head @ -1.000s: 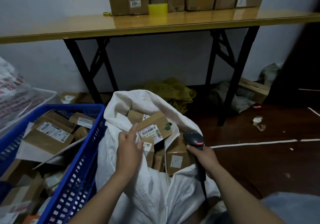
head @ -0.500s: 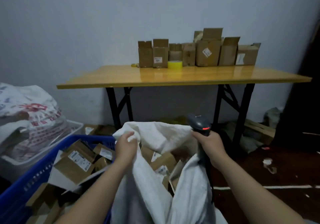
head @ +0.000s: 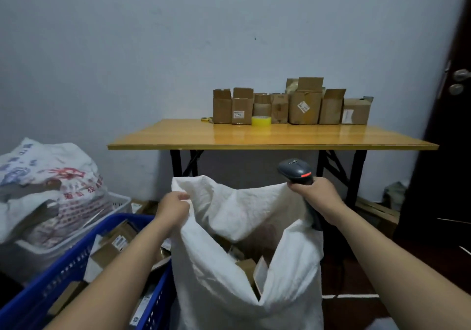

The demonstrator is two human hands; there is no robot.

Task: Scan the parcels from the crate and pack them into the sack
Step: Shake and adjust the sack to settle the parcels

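Head view, both forearms reaching fwd. L hand (head: pixel 173 210) is closed in a fist-like grip on the left rim of the white woven sack (head: pixel 224 286), fingers curled over the fabric edge and pulling it up. R hand (head: pixel 314 193) is wrapped round the handle of a barcode scanner (head: pixel 295 170), head pointing up and away, red strip on its side visible; the sack's right rim corner is drawn up to this hand and touches the fingers (whether it is pinched along with the handle cannot be told). The sack stands upright between the arms, mouth held open toward the camera, w/ a V-shaped dip in the near rim. Inside it, low down, lie brown cardboard parcels (head: pixel 246 266), partly hidden by the fabric. Just beside the sack, at left, sits the blue plastic crate (head: pixel 33 301), its wall touching the sack; more labelled parcels (head: pixel 114 245) are heaped in it under the L forearm. Behind the crate: a printed sack (head: pixel 51 189) resting in a white bin (head: pixel 119 199). Background: folding table (head: pixel 254 136) w/ yellow-brown top and black legs, against the wall, bearing a row of open cardboard boxes (head: pixel 304 105) and a yellow tape roll (head: pixel 261 120) in front of them. Dark door (head: pixel 448 151) at far right.
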